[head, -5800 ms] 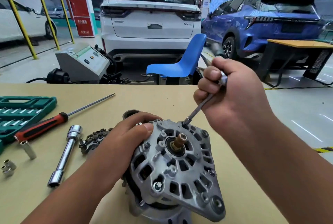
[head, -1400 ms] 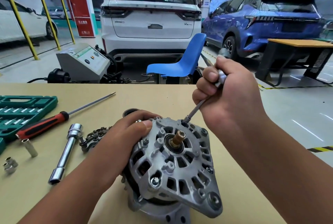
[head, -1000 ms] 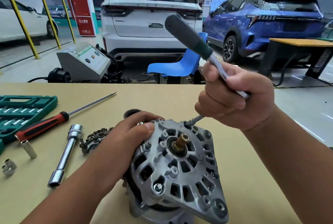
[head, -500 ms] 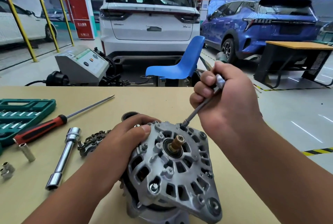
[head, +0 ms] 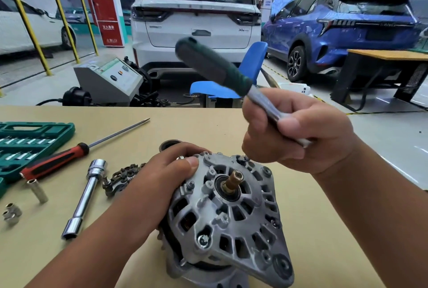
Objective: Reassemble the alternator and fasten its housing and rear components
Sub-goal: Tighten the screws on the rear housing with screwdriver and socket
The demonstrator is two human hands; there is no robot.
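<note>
The grey alternator [head: 234, 213] lies on the tan table [head: 324, 229] with its rear housing and brass shaft end facing up. My left hand [head: 162, 181] grips its upper left rim. My right hand [head: 298, 132] grips the metal neck of a ratchet wrench [head: 215, 67], whose dark green handle points up and to the left. The tool's lower end meets a housing bolt [head: 244, 159] at the top edge, mostly hidden under my right hand.
Left of the alternator lie a rectifier part [head: 120, 176], a chrome socket extension [head: 85, 197], a red-handled screwdriver [head: 58, 160], loose sockets [head: 11, 213] and a green socket case [head: 25, 141]. Beyond the table stand a blue chair [head: 234, 79], a grey machine [head: 108, 79] and parked cars.
The ratchet handle has swung from hidden behind my right hand to pointing up-left, as it did a second ago. My left hand keeps holding the alternator.
</note>
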